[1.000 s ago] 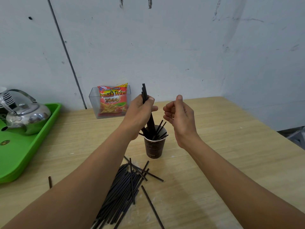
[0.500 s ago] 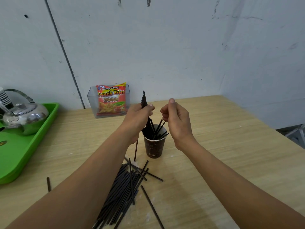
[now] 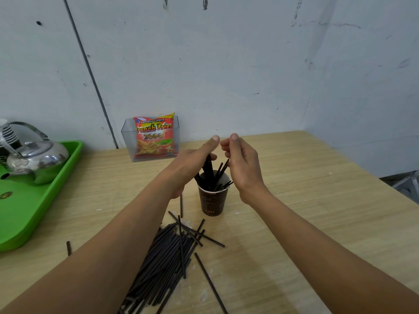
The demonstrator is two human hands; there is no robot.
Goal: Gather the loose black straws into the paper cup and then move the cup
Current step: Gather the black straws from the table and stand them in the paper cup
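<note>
A dark brown paper cup point(image 3: 210, 203) stands upright mid-table with several black straws point(image 3: 221, 172) sticking out of it. My left hand point(image 3: 192, 163) hovers over the cup's left rim. Its thumb points straight out, off a bundle of straws point(image 3: 208, 168) that stands in the cup under my fingers. One straw point(image 3: 181, 206) stands outside the cup below that hand, its top hidden. My right hand point(image 3: 243, 165) is just right of the cup, fingers loosely curled, holding nothing. A pile of loose straws point(image 3: 167, 257) lies in front of the cup.
A green tray point(image 3: 34, 214) with a steel kettle point(image 3: 34, 159) sits at the left. A clear box point(image 3: 129, 141) holding a snack packet point(image 3: 154, 138) stands against the back wall. A short straw point(image 3: 68, 248) lies alone near the tray. The table's right edge drops off nearby.
My left hand has lowered the straw bundle down into the cup and its thumb has come off it. One straw slipped outside the cup. My right hand moved closer to the cup.
</note>
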